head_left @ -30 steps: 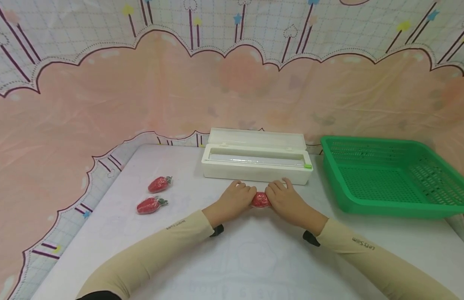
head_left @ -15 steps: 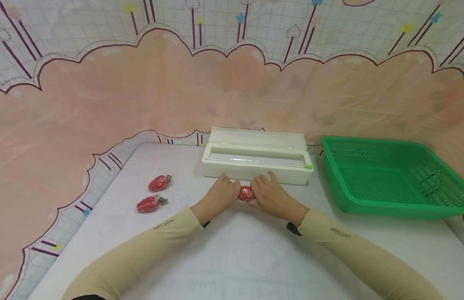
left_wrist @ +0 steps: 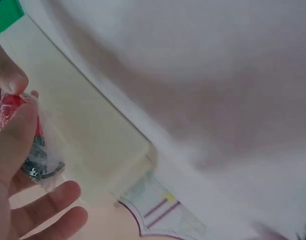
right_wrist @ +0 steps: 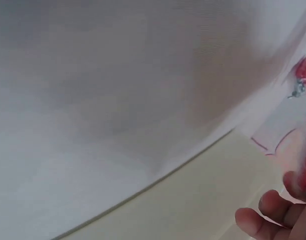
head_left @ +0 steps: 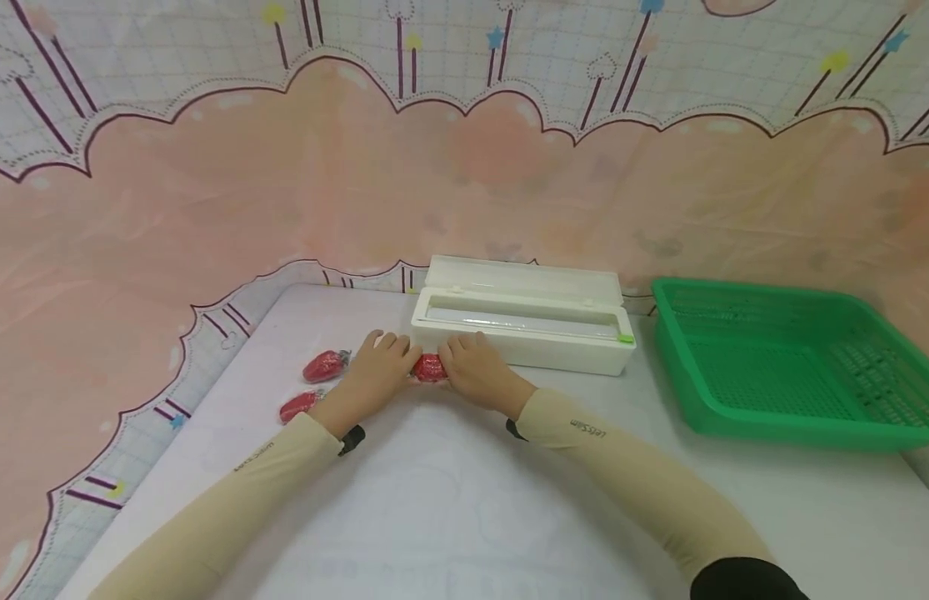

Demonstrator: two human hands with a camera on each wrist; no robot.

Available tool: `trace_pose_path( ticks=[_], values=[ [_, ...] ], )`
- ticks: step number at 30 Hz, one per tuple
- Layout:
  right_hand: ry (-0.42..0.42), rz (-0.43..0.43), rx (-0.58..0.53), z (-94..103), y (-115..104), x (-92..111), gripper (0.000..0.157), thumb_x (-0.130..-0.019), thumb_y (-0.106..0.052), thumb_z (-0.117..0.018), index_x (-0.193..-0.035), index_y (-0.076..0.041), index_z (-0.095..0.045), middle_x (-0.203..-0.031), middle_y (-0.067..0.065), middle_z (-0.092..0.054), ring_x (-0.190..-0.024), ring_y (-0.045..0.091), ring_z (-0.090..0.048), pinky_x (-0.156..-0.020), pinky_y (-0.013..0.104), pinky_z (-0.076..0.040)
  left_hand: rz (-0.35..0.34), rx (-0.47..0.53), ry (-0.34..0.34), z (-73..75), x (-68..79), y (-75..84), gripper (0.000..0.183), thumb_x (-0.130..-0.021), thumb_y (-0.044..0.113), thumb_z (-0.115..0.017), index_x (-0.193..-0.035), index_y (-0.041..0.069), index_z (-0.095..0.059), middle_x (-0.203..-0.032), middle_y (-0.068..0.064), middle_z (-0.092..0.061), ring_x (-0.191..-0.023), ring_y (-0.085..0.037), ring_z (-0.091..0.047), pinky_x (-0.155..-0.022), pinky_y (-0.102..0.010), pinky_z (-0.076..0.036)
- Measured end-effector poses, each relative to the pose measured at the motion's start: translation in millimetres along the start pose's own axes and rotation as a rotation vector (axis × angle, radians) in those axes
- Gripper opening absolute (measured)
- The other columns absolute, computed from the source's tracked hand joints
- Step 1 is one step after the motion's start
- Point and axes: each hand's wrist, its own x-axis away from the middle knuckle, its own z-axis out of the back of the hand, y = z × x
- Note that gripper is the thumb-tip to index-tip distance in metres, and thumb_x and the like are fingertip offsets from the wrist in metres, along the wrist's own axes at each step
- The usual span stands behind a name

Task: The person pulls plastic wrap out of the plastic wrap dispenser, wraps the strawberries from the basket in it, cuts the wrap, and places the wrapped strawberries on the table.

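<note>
Both hands hold a red strawberry [head_left: 430, 367] wrapped in clear plastic film, above the white table [head_left: 434, 500]. My left hand [head_left: 376, 371] pinches its leafy end; in the left wrist view, thumb and fingers grip the filmed strawberry [left_wrist: 37, 142], whose dark green leaves show through. From the other side, my right hand [head_left: 481, 373] grips it; the right wrist view catches only a sliver of it beside curled fingers [right_wrist: 272, 210]. Two more film-wrapped strawberries lie to the left, the farther strawberry [head_left: 325, 366] in full sight and the nearer strawberry [head_left: 297, 406] partly behind my left wrist.
A white cling film box [head_left: 539, 353] stands just beyond the hands, its lid [head_left: 524, 279] raised and a roll inside. To its right is a green plastic basket [head_left: 734, 421]. A patterned cloth [head_left: 434, 192] hangs behind the table.
Both hands have moved left together with the wrapped strawberry, closer to the other two strawberries. My left arm now covers part of the nearer one. The view has shifted slightly.
</note>
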Motion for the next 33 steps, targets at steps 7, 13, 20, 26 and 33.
trace_pose_path(
  ticks=[7, 13, 20, 26, 33],
  values=[
    [-0.151, 0.038, -0.009, 3.1, -20, -33, 0.023, -0.096, -0.030, -0.050, -0.105, -0.010, -0.059, -0.093, 0.002, -0.066, -0.080, 0.016, -0.061, -0.068, 0.028, -0.049, 0.092, 0.033, -0.093, -2.4, 21.3, -21.8, 0.035, -0.080, 0.033, -0.071, -0.104, 0.011, -0.057, -0.098, -0.012, -0.059, -0.096, -0.030, -0.055, -0.096, -0.052, -0.041],
    [-0.256, 0.073, 0.000, -3.2, -33, -53, 0.021, -0.098, -0.024, -0.047, -0.113, -0.014, -0.057, -0.095, 0.000, -0.069, -0.081, 0.014, -0.064, -0.068, 0.025, -0.051, 0.151, 0.106, -0.176, -11.8, 32.1, -34.8, 0.042, -0.080, 0.037, -0.070, -0.109, 0.008, -0.061, -0.102, -0.013, -0.061, -0.102, -0.032, -0.055, -0.101, -0.056, -0.035],
    [-0.312, 0.048, -0.026, -8.1, -38, -62, 0.035, -0.095, -0.044, -0.047, -0.118, -0.019, -0.055, -0.093, -0.001, -0.069, -0.080, 0.015, -0.065, -0.066, 0.025, -0.051, 0.182, 0.141, -0.213, -15.7, 35.9, -41.9, 0.047, -0.078, 0.041, -0.072, -0.111, 0.009, -0.066, -0.103, -0.016, -0.059, -0.103, -0.034, -0.053, -0.098, -0.056, -0.037],
    [-0.395, 0.002, -0.129, -11.5, -39, -66, 0.040, -0.092, -0.049, -0.049, -0.120, -0.021, -0.054, -0.095, 0.000, -0.070, -0.077, 0.016, -0.063, -0.065, 0.027, -0.051, 0.195, 0.167, -0.202, -22.1, 36.5, -42.5, 0.045, -0.077, 0.037, -0.074, -0.109, 0.007, -0.068, -0.098, -0.016, -0.052, -0.096, -0.030, -0.046, -0.094, -0.049, -0.039],
    [-0.397, -0.030, -0.196, -28.8, -33, -66, 0.049, -0.089, -0.053, -0.052, -0.123, -0.017, -0.053, -0.097, 0.001, -0.069, -0.082, 0.016, -0.065, -0.069, 0.028, -0.050, 0.206, 0.238, -0.190, -23.9, 36.5, -42.0, 0.051, -0.074, 0.035, -0.077, -0.113, 0.005, -0.064, -0.099, -0.013, -0.049, -0.098, -0.030, -0.044, -0.099, -0.051, -0.034]
  ],
)
